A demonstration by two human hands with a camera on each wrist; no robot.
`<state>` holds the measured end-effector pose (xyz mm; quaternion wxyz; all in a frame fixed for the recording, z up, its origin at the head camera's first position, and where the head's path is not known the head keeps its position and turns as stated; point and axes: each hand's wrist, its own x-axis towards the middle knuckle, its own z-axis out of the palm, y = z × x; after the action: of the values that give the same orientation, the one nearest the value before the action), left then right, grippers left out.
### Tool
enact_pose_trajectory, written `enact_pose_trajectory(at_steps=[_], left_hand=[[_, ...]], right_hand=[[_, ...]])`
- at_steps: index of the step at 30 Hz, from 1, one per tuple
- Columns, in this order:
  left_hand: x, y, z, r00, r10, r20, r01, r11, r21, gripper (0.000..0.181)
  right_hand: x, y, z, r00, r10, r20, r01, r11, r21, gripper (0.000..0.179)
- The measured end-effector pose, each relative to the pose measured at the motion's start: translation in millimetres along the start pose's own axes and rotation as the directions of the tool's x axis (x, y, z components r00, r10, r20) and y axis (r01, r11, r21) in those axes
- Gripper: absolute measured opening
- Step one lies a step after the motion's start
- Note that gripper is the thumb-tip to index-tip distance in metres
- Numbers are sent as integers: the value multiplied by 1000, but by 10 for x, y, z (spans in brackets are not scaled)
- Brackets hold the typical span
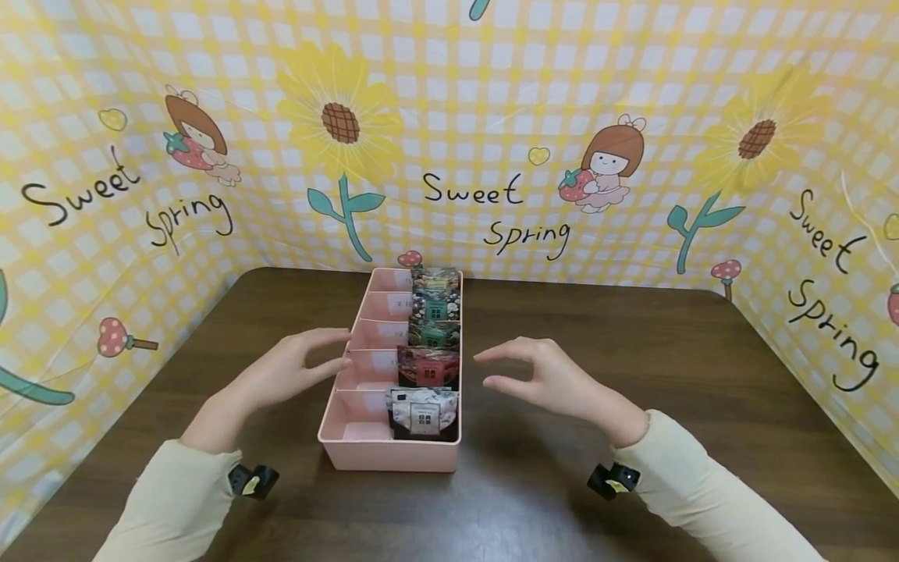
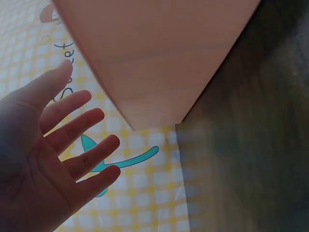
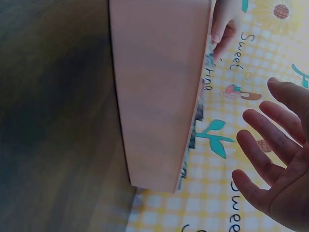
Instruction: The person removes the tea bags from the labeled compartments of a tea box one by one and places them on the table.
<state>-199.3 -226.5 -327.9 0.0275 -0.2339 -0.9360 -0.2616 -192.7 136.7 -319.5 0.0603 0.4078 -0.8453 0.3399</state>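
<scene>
A long pink box [image 1: 393, 457] stands on the table, split by dividers into several compartments in one row. Each compartment has a tea sachet against its right side. The nearest sachet is white and black [image 1: 424, 414], the one behind it red [image 1: 430, 368], and farther back are green ones [image 1: 435, 334] and a partly hidden one [image 1: 435, 278]. My left hand [image 1: 284, 371] is beside the box's left rim, fingers loosely spread and holding nothing. On the other side, my right hand [image 1: 544, 378] hovers a short way off the right wall, thumb and fingers apart, also holding nothing.
The box rests on a dark brown wooden table [image 1: 597, 499]. Behind it and at both sides hangs a yellow checked cloth [image 1: 477, 117] with flowers and lettering. A small black device [image 1: 254, 481] sits at the left cuff, another [image 1: 613, 479] at the right cuff.
</scene>
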Motion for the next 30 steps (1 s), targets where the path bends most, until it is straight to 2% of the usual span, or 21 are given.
enact_pose_trajectory(at_steps=[6, 13, 30], left_hand=[[-9, -30, 59, 999, 43, -2, -43, 999, -6, 47], [-12, -47, 99, 999, 32, 29, -32, 999, -10, 48], [2, -78, 104, 999, 23, 44, -23, 1000, 1, 50]], right_hand=[[-19, 27, 132, 1000, 3, 11, -3, 1000, 13, 27], [-7, 31, 237, 1000, -15, 7, 15, 1000, 21, 25], [47, 71, 427, 1000, -8, 14, 8, 999, 52, 22]])
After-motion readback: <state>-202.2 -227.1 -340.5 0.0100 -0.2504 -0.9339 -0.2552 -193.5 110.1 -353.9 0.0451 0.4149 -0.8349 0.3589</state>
